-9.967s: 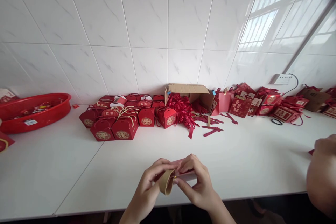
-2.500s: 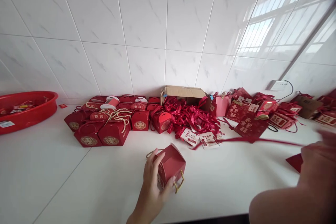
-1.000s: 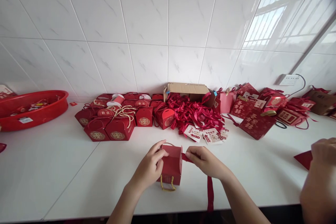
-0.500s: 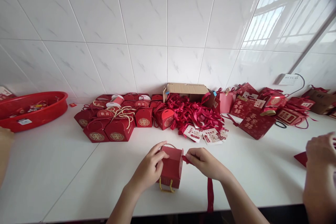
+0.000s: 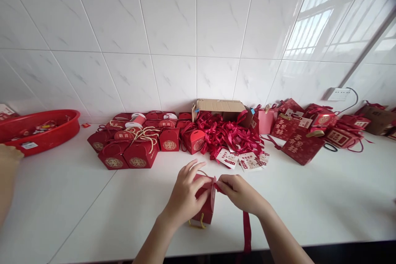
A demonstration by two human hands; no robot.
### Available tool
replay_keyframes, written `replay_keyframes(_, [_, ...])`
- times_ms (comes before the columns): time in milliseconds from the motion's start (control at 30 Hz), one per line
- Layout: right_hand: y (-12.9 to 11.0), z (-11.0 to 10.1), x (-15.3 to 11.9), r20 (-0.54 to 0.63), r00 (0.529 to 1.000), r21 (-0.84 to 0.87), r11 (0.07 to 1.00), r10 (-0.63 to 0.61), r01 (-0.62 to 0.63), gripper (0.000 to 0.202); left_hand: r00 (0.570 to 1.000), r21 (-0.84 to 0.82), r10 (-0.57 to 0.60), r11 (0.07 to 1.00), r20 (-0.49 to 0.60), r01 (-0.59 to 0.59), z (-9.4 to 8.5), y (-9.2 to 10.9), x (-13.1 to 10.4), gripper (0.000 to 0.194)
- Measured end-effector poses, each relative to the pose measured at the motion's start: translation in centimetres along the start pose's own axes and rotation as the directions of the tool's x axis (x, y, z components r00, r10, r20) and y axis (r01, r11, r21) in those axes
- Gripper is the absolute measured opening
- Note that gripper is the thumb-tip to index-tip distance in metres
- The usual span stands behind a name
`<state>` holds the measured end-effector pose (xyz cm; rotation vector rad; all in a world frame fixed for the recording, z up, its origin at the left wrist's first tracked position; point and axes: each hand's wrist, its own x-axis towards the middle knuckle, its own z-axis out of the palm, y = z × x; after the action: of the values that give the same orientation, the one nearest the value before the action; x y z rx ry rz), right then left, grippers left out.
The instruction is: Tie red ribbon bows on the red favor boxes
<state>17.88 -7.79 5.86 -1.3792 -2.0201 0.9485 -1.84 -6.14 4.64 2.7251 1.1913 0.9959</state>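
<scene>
A small red gift box (image 5: 198,213) stands on the table in front of me, with a yellow cord handle (image 5: 198,225) at its near side and another cord at its far side. My left hand (image 5: 188,194) lies over the box, fingers apart, thumb and forefinger reaching inside its top toward the right flap (image 5: 213,198). Outside that flap, my right hand (image 5: 233,189) pinches the end of a dark red ribbon (image 5: 246,231), whose tail hangs over the table's front edge. Whether the ribbon passes through the flap is hidden.
Several closed red boxes (image 5: 140,159) stand behind, left of a heap of red ribbons (image 5: 229,136) spilling from a cardboard box (image 5: 216,105). Printed cards (image 5: 227,157) lie before the heap. A red basin (image 5: 62,132) is at left, beside another person's arm (image 5: 8,177); red bags (image 5: 301,146) lie right.
My left hand has shifted right and further over the box, toward the flap. My right hand has brought the ribbon end closer against it. The other person's hand at far right has mostly left view.
</scene>
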Motion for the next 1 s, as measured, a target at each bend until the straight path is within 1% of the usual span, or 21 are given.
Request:
replay_keyframes(133, [-0.1,0.0,-0.1,-0.017,1.0,-0.023,1.0,-0.001,0.0,0.038,0.996,0.028,0.021,0.999,-0.084,-0.019,0.6,0.3,0.2,0.019])
replay_keyframes(233, [0.1,0.0,-0.1,-0.014,1.0,-0.04,0.999,0.01,-0.011,0.039,0.991,0.047,0.005,0.999,-0.133,0.001,0.6,0.3,0.1,0.019])
replay_keyframes(300, [0.1,0.1,-0.1,-0.059,0.998,-0.042,0.999,0.004,-0.007,0.036,0.985,0.041,-0.016,0.999,-0.173,0.023,0.5,0.2,0.1,0.017])
replay_keyframes(400, [-0.2,0.3,0.2,-0.199,0.978,-0.02,0.998,-0.068,0.066,0.022,0.969,-0.039,-0.059,0.998,-0.24,0.051,0.3,-0.1,0.1,0.014])
replay_keyframes(433, [-0.4,0.4,0.4,-0.227,0.969,-0.006,0.995,-0.101,0.103,0.023,0.962,-0.075,-0.075,0.996,-0.263,0.057,0.1,-0.2,0.2,0.013])
replay_keyframes(500, [-0.8,0.7,0.9,-0.231,0.959,0.032,0.984,-0.162,0.174,0.024,0.943,-0.128,-0.107,0.989,-0.316,0.069,-0.3,-0.3,0.4,0.011])
replay_keyframes(567, [-1.4,0.7,1.5,-0.203,0.961,0.093,0.973,-0.188,0.21,0.023,0.919,-0.155,-0.135,0.985,-0.37,0.082,-0.8,-0.4,0.5,0.009])
replay_keyframes(633, [-2.1,0.3,1.9,-0.197,0.962,0.152,0.964,-0.186,0.218,0.026,0.905,-0.179,-0.177,0.977,-0.386,0.115,-1.3,-0.5,0.3,0.008])
replay_keyframes(700, [-3.0,-0.6,1.7,-0.247,0.952,0.199,0.952,-0.181,0.233,0.026,0.907,-0.213,-0.25,0.959,-0.338,0.185,-1.7,-0.8,-0.3,0.012])
replay_keyframes(767, [-4.1,-1.9,0.8,-0.354,0.915,0.229,0.931,-0.193,0.284,0.024,0.901,-0.249,-0.349,0.925,-0.258,0.287,-1.9,-1.1,-1.4,0.021])
replay_keyframes(800, [-4.8,-2.5,0.0,-0.42,0.886,0.238,0.918,-0.199,0.318,0.022,0.889,-0.268,-0.404,0.9,-0.217,0.344,-1.9,-1.2,-2.1,0.024])
replay_keyframes(867, [-6.2,-3.7,-1.8,-0.553,0.804,0.251,0.877,-0.217,0.409,0.016,0.847,-0.323,-0.51,0.834,-0.146,0.447,-1.9,-1.4,-3.2,0.024])
replay_keyframes(900, [-6.9,-4.1,-2.7,-0.623,0.75,0.255,0.847,-0.224,0.466,0.013,0.824,-0.358,-0.555,0.797,-0.114,0.486,-1.9,-1.5,-3.7,0.023])
replay_keyframes(933, [-7.5,-4.3,-3.5,-0.685,0.692,0.27,0.803,-0.227,0.531,0.013,0.804,-0.397,-0.589,0.759,-0.083,0.516,-1.9,-1.5,-4.1,0.023])
replay_keyframes(967, [-8.0,-4.5,-4.1,-0.729,0.645,0.281,0.759,-0.23,0.588,0.015,0.789,-0.435,-0.612,0.725,-0.052,0.534,-1.9,-1.4,-4.3,0.024])
replay_keyframes(1000, [-8.2,-4.5,-4.4,-0.733,0.636,0.298,0.728,-0.24,0.618,0.018,0.777,-0.47,-0.629,0.694,-0.025,0.546,-1.9,-1.3,-4.5,0.024])
